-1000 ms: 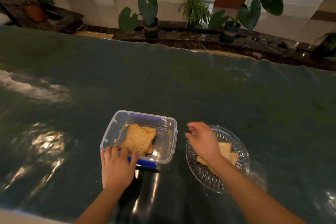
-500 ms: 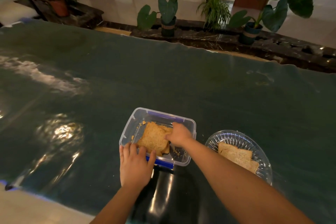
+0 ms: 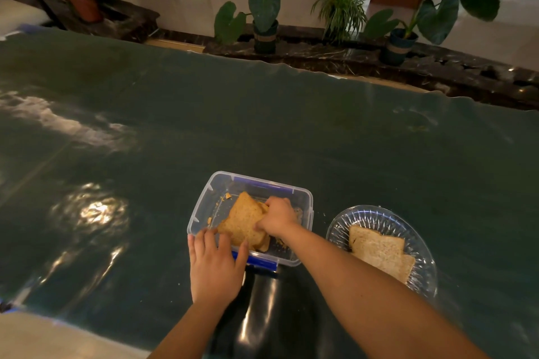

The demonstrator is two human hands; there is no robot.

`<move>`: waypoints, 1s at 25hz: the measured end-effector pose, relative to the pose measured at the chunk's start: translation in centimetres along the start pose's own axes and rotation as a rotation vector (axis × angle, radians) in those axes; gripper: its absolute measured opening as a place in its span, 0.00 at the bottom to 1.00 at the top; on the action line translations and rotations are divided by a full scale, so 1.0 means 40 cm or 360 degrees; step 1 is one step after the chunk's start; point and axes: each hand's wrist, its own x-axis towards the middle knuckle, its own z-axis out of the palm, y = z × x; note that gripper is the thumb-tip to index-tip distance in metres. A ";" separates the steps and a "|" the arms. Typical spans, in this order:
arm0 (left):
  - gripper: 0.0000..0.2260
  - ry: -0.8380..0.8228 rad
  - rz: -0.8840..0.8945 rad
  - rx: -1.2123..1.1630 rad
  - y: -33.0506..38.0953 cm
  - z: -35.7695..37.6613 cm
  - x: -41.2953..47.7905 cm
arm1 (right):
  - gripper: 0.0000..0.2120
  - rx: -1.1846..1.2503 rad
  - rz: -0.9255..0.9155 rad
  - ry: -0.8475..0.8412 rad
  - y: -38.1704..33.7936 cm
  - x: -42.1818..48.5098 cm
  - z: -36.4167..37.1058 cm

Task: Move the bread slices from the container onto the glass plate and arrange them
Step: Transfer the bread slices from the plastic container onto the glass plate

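A clear plastic container [image 3: 210, 192] with blue clips stands on the dark green table. Brown bread slices [image 3: 240, 220] lie stacked inside it. My right hand [image 3: 277, 217] reaches into the container and is shut on the right edge of the top slice, which tilts up. My left hand [image 3: 214, 268] rests on the container's near rim, fingers curled over the edge. To the right sits a glass plate [image 3: 370, 217] with two overlapping bread slices [image 3: 380, 253] on it.
The shiny green table cover [image 3: 262, 125] stretches far to the left and back. Beyond its far edge stand several potted plants [image 3: 264, 6] on a dark stone ledge. The table's near edge runs at the lower left.
My right hand left the plate, crossed over to the container and closed on the top bread slice. The view shifted, so everything sits further right. My left hand stayed on the container rim.
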 end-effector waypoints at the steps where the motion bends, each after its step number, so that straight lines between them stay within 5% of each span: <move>1: 0.27 0.0009 -0.0004 -0.0016 0.003 -0.001 0.000 | 0.28 0.0062 -0.0028 0.0003 0.000 -0.004 -0.004; 7: 0.36 0.0019 -0.0024 -0.0141 0.003 -0.022 -0.003 | 0.19 0.0449 -0.0195 0.0204 0.021 -0.069 -0.080; 18: 0.33 -0.0051 -0.0051 -0.0116 0.007 -0.017 0.002 | 0.18 0.1199 -0.0232 0.0577 0.234 -0.279 -0.411; 25: 0.31 -0.0071 -0.0066 -0.0061 0.004 -0.004 0.003 | 0.18 0.1211 0.0170 0.0294 0.519 -0.326 -0.418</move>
